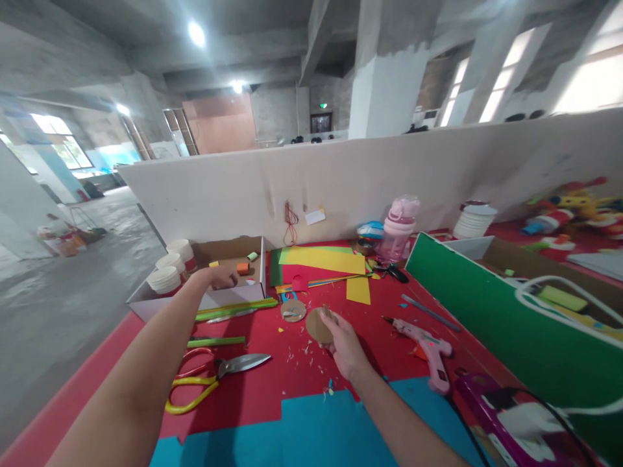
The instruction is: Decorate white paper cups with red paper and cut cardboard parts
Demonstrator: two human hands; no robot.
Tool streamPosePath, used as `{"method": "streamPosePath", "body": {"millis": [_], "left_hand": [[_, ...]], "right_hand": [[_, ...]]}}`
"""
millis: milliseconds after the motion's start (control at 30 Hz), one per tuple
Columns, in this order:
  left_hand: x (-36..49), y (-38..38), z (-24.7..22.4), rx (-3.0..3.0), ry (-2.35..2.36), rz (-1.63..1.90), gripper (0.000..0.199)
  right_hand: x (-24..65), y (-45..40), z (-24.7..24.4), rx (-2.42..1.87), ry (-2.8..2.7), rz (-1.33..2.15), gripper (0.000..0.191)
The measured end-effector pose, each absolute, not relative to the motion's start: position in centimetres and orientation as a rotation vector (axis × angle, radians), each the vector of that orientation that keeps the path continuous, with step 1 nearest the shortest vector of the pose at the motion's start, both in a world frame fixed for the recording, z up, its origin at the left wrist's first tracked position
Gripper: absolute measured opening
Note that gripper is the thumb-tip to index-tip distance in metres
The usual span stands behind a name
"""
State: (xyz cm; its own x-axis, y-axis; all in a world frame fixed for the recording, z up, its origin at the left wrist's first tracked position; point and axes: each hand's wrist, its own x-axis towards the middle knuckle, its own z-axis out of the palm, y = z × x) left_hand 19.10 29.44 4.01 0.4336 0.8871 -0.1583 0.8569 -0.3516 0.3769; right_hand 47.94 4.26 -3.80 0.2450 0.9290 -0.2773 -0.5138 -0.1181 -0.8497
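Observation:
My right hand point(343, 344) is closed on a round cardboard disc point(318, 325), thumb on top, held above the red table covering. Just left of it lies a second cardboard disc point(293, 311) with small bits on it. My left hand point(222, 277) reaches over the front wall of a shallow cardboard box point(204, 299). Its fingers point down into the box beside a small orange piece point(243, 268); their tips are hidden, so I cannot tell whether they grip anything. Paper cups point(165, 279) stand in stacks at the box's left end.
Scissors point(238, 365) with red and yellow handles lie front left, near green strips point(219, 341). A pink glue gun point(428, 347) and purple power strip point(491, 415) are at right, beside a green-sided box point(467, 311). Coloured paper point(321, 259) and a pink bottle point(396, 230) stand behind.

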Motion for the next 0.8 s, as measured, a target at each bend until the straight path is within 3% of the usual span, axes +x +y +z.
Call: {"method": "streamPosePath", "body": {"millis": [167, 300, 533, 633, 800], "left_hand": [[18.2, 28.0, 7.9, 2.367, 1.624, 0.116, 0.014], [18.6, 24.4, 10.0, 2.291, 1.696, 0.354, 0.023], [22.8, 17.6, 9.4, 1.971, 1.265, 0.589, 0.039], [24.7, 15.6, 8.6, 1.925, 1.144, 0.615, 0.034], [26.7, 12.7, 6.3, 2.158, 1.072, 0.903, 0.009]], "right_hand": [[47.9, 4.2, -3.9, -1.092, -0.527, 1.308, 0.041], [47.8, 4.1, -3.8, -1.066, -0.559, 1.332, 0.043], [48.0, 4.0, -3.7, -1.055, -0.598, 1.324, 0.041], [48.1, 4.0, -3.7, -1.035, -0.608, 1.313, 0.043], [48.1, 3.7, -3.3, -0.974, -0.674, 1.359, 0.044]]}}
